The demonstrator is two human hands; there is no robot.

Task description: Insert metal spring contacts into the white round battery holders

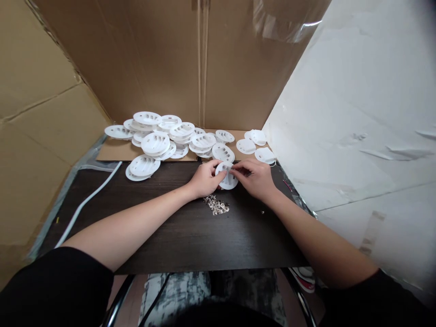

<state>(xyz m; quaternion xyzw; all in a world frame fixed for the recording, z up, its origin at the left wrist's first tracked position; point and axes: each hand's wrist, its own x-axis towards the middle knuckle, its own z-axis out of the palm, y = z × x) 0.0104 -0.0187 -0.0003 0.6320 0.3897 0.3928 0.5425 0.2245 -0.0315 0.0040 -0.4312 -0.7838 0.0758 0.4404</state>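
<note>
A round white plastic disc (229,182) with molded slots is tilted up just above the dark table. My left hand (206,178) grips its left edge, thumb across the face. My right hand (256,178) pinches at the disc's upper right, its fingertips pressed together at the slots; whatever small piece they hold is too small to make out. Below the disc lies a small pile of shiny metal contact pieces (218,206). More white discs (156,143) are heaped behind my hands, to the left and middle.
Several white discs (245,146) lie at the back right on a cardboard sheet (112,152). Cardboard walls (153,59) stand behind and left, a white panel (357,100) right. A pale cable (89,202) crosses the table's left side. One small metal bit (262,212) lies under my right forearm.
</note>
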